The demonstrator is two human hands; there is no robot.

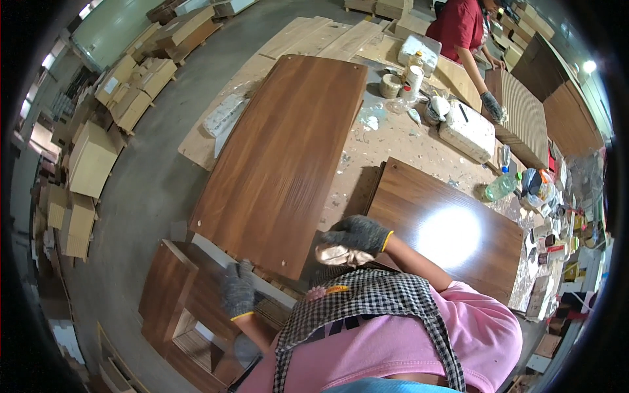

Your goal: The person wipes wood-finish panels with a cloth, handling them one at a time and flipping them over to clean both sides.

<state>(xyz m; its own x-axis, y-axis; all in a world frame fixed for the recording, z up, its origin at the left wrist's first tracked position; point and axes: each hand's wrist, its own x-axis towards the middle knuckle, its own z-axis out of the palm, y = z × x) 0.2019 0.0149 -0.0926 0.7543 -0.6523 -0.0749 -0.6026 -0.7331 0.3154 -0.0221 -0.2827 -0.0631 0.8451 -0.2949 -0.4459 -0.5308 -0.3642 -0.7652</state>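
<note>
My right hand (359, 236), in a dark grey knit glove with a yellow cuff, is closed on a crumpled beige cloth (342, 256). It is beside the near right corner of a large brown wood-grain panel (282, 164), which lies on the worktable. My left hand (237, 289), gloved the same way, has its fingers stretched out by the panel's near edge, next to a pale strip (213, 251); whether it touches the edge I cannot tell. Right of my right hand lies a shorter stack of brown panels (419, 203), glare on its top.
Paint tubs (390, 86), wrapped white blocks (466, 131) and a green plastic bottle (502, 187) stand on the stained table (354, 150). A co-worker in red (453, 29) handles stacked boards (521, 118) at the far right. Brown cabinet pieces (164, 281) stand by my left hand.
</note>
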